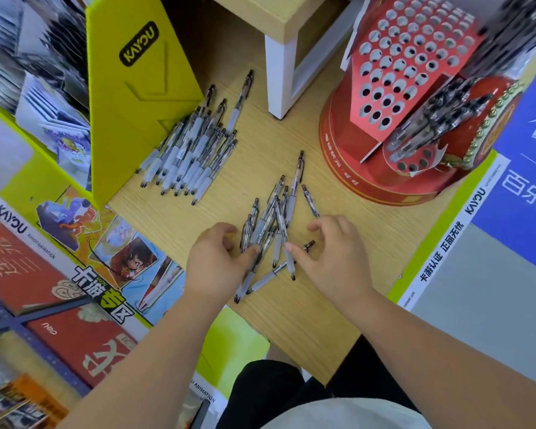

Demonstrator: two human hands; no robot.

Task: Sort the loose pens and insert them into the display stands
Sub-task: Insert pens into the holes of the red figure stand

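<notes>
Bench (307,305): holds everything.
Red stand (350,162): 2 o'clock, many holes free for pens.
Tidy pile (189,150): 11 o'clock, lined up, looks sorted.
Loose pens (279,212): middle, crossed, need sorting.
Left hand (217,258): grips some loose pens, gathering them.
Right hand (331,255): thumb touches one; grip unclear.

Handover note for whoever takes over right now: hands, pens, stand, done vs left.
Left hand: fingers curled round several of the loose pens scattered on the wooden table.
Right hand: thumb tip on one pen of that scatter; unclear whether it pinches it.
Aligned pile lies beside the yellow stand.
Red display stand: a cluster of inserted pens on its right side, most holes empty.
Left to do: finish sorting the scatter, then insert both lots.
</notes>
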